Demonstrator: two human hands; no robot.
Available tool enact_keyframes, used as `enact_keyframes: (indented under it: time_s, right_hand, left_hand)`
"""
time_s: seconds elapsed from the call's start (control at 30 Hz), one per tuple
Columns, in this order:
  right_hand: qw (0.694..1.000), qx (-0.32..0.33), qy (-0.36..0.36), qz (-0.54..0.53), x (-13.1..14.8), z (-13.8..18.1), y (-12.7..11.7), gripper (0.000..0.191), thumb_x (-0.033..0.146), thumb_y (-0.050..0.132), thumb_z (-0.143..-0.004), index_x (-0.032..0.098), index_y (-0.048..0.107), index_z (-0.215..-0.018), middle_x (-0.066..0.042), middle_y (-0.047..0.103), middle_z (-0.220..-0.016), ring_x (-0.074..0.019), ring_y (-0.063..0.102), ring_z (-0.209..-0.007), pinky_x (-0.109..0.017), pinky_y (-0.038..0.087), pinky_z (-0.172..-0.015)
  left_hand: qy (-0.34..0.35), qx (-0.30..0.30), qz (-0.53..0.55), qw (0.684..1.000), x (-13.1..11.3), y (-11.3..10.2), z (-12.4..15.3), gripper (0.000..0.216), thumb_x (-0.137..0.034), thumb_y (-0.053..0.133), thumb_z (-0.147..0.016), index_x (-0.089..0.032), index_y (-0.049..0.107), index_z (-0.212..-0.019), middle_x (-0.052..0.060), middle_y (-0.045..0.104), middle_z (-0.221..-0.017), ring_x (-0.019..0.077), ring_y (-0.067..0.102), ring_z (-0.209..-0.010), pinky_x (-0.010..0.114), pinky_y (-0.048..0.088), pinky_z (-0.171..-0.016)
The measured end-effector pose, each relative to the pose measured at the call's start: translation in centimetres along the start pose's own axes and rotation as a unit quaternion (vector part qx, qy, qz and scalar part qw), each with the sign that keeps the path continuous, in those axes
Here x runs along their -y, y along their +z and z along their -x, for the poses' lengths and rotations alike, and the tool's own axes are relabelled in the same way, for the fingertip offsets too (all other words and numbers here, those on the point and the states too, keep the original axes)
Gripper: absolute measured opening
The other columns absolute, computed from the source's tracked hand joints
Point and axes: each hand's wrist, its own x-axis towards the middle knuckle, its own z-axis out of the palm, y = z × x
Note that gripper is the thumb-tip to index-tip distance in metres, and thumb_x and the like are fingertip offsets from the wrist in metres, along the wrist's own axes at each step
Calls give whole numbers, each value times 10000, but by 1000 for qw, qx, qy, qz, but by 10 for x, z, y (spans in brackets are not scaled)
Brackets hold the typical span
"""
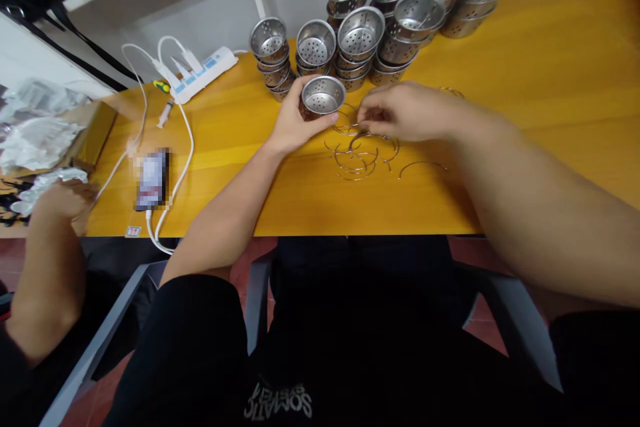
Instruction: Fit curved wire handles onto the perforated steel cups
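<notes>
My left hand (295, 123) is wrapped round a small perforated steel cup (323, 95) that stands on the yellow table (525, 100). My right hand (405, 112) hovers just right of the cup, its fingers pinched together over a loose pile of thin wire handles (360, 153). One curved wire seems to sit between the fingertips, though the pinch hides most of it. More wires lie scattered to the right (423, 165).
Stacks of the same steel cups (380, 20) fill the table's far side. A white power strip (200, 70) with cables and a phone (151, 179) lie at left. Another person's hand (63, 200) works near crumpled wrapping (35, 140) at the far left.
</notes>
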Motion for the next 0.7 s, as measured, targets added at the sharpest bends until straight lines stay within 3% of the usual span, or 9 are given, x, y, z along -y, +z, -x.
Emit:
enact_keyframes:
  time_s: [0.1, 0.23, 0.4, 0.53, 0.7]
  right_hand:
    - [999, -20, 14, -27, -2, 0, 1, 118, 411, 874, -1132, 298, 841, -1118, -81, 886, -1052, -319, 793, -957, -507, 653, -966]
    - [996, -59, 27, -67, -4, -1, 3, 149, 432, 940, -1095, 324, 858, -1160, -56, 873, -1043, -324, 788, -962, -514, 668, -961]
    - [990, -108, 22, -90, 1, 0, 4, 199, 520, 932, -1092, 332, 869, -1105, -94, 866, -1084, -341, 752, -965, -559, 662, -1000]
    - [979, -146, 21, -138, 0, -2, 10, 195, 544, 930, -1125, 354, 886, -1125, -109, 855, -1108, -342, 712, -939, -597, 658, -1030]
    - [971, -167, -5, -169, -10, -7, 15, 132, 392, 964, -1140, 296, 909, -1210, -69, 793, -985, -262, 657, -849, -459, 593, -866]
  left_hand:
    - [38, -13, 8, 999, 27, -4, -4, 1261, -1110, 829, -1008, -329, 461, -1926, 159, 739, -1713, 349, 802, -1572, 597, 614, -1452]
    - [43, -30, 0, 999, 37, -8, -5, 1223, -1052, 928, -982, -326, 534, -1884, 151, 756, -1694, 363, 784, -1590, 617, 575, -1490]
    - [47, -45, 2, 998, 38, -8, -6, 1235, -1064, 971, -929, -321, 577, -1835, 127, 772, -1648, 375, 792, -1595, 631, 558, -1508]
    - [44, -43, 22, 998, 28, -6, -5, 1273, -1081, 932, -950, -349, 494, -1895, 149, 752, -1702, 356, 812, -1580, 612, 599, -1480]
    - [24, -64, 41, 997, 13, -5, -5, 1279, -1099, 956, -899, -328, 557, -1839, 152, 804, -1664, 338, 861, -1517, 612, 652, -1438]
